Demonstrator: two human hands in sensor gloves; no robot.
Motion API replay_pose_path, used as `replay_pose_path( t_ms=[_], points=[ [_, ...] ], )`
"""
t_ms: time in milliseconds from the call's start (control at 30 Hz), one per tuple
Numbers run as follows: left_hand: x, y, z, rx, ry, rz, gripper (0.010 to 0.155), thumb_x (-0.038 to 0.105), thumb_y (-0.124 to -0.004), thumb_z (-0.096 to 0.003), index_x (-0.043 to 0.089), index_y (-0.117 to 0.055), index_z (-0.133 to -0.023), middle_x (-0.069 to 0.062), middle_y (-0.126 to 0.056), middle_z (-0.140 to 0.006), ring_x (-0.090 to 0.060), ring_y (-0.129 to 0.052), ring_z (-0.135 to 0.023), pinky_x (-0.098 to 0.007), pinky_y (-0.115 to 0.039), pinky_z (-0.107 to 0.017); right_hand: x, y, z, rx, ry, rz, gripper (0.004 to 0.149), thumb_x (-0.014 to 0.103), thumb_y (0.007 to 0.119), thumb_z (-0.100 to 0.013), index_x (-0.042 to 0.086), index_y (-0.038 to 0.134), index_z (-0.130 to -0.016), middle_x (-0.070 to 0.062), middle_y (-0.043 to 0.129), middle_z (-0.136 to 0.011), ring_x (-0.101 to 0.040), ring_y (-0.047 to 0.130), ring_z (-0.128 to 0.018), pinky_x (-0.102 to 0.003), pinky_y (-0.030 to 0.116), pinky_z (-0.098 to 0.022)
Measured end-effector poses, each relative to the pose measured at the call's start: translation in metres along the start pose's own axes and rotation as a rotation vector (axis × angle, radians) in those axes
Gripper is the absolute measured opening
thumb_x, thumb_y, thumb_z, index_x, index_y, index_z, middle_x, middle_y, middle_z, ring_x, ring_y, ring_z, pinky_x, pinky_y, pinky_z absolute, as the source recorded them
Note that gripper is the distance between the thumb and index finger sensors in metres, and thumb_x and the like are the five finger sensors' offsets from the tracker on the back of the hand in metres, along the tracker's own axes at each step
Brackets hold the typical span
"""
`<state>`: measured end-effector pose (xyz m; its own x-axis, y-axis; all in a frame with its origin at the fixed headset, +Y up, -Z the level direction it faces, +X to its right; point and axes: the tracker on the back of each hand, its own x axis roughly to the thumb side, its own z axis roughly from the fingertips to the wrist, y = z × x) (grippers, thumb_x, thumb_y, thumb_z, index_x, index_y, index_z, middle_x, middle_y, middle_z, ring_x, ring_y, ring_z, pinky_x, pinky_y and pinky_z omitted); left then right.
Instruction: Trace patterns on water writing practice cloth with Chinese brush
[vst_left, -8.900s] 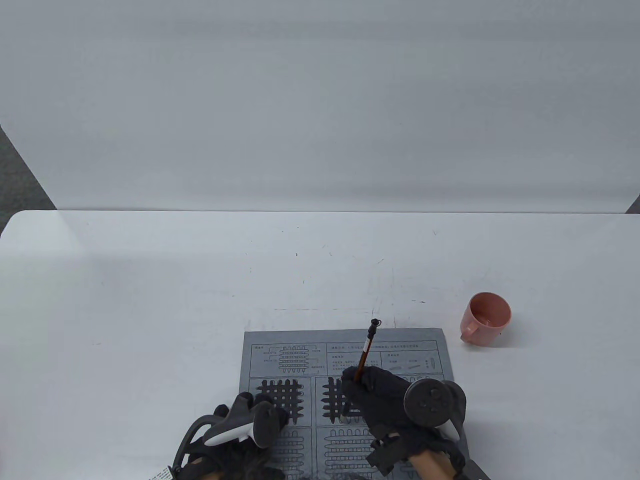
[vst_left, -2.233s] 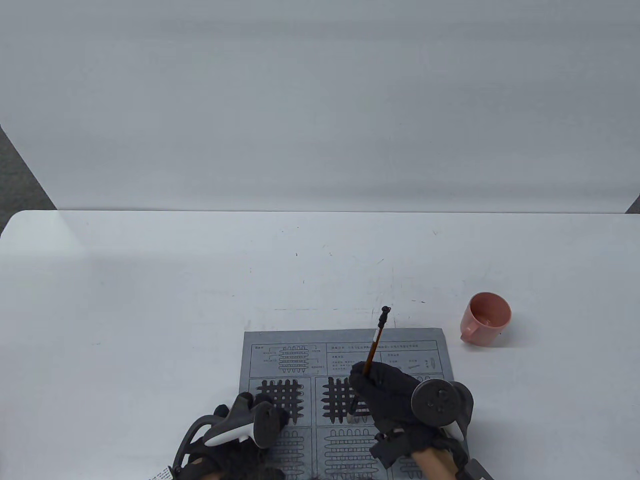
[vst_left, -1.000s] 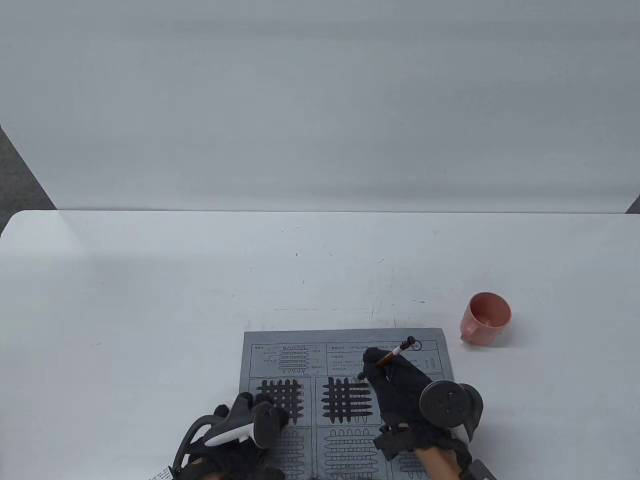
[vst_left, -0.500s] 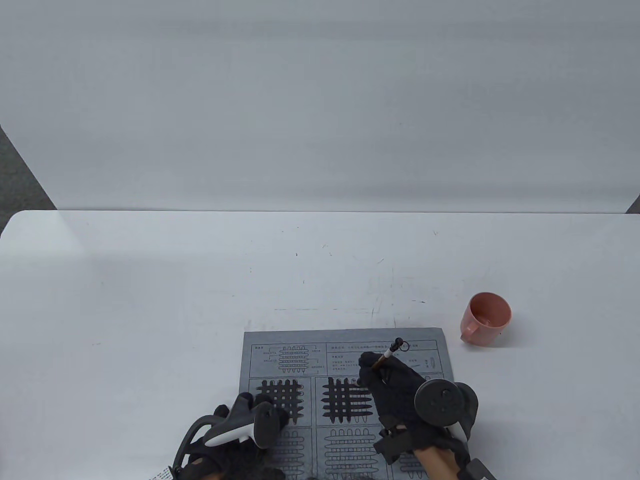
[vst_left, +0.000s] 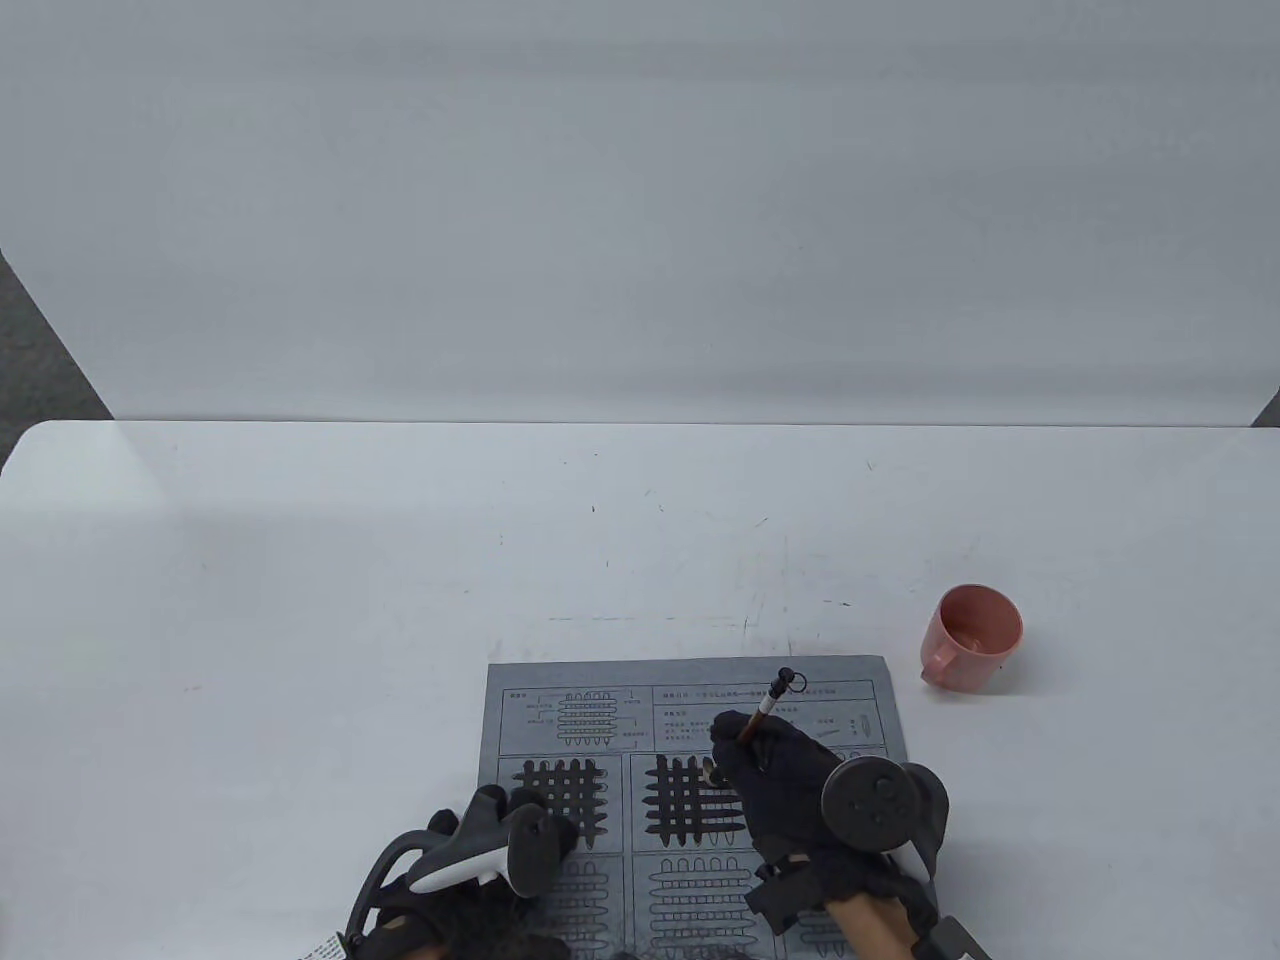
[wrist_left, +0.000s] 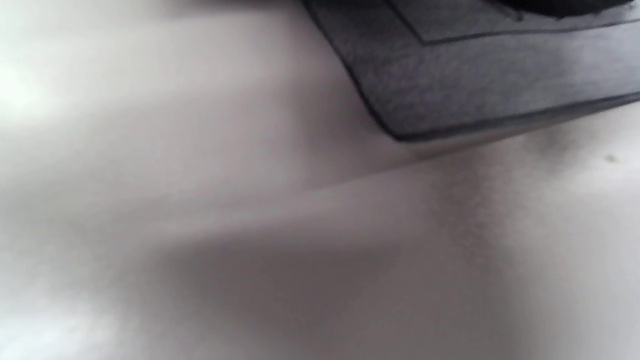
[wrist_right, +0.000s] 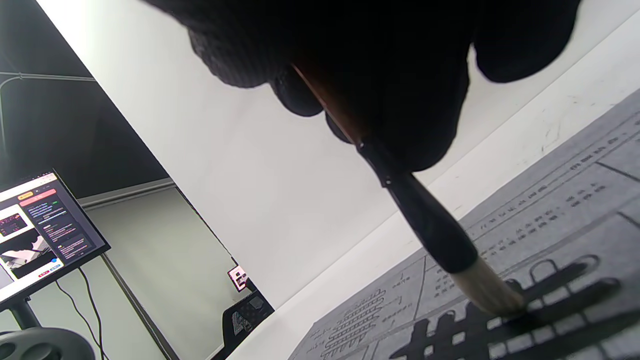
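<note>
The right hand (vst_left: 775, 775) pinches the brush (wrist_right: 425, 220) in its fingers, and the pale tip touches a dark line on the gray cloth (vst_left: 600, 720) on the table (vst_left: 300, 600). The left hand (vst_left: 480, 850) rests on the cloth's near left part; I cannot tell how its fingers lie. A pink cup (vst_left: 972, 637) stands off to the right.

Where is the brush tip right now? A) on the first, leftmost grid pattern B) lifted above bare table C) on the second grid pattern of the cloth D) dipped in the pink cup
C: the right wrist view shows the pale brush tip touching dark strokes of the grid, and the table view places the right hand over the second grid pattern of the cloth, away from the pink cup.
</note>
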<state>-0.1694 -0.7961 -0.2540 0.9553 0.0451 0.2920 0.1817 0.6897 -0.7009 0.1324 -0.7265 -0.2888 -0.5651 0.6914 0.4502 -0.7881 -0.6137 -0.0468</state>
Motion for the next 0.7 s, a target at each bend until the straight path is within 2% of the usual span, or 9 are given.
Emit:
replay_pose_path(
  t_ms=[700],
  points=[
    [0.0,0.0,0.0,0.0,0.0,0.0,0.103,0.074,-0.062,-0.0338,0.049,0.018,-0.093,0.008,0.031,-0.1,-0.032,0.029,-0.099,-0.068,0.0,-0.073,-0.0011,-0.0013,-0.0003,-0.007,0.007,-0.014,0.038,0.034,0.074,-0.054,0.008,0.082,-0.08,-0.018,0.095,-0.072,-0.035,0.101,-0.053,-0.065,0.071,-0.051]
  ],
)
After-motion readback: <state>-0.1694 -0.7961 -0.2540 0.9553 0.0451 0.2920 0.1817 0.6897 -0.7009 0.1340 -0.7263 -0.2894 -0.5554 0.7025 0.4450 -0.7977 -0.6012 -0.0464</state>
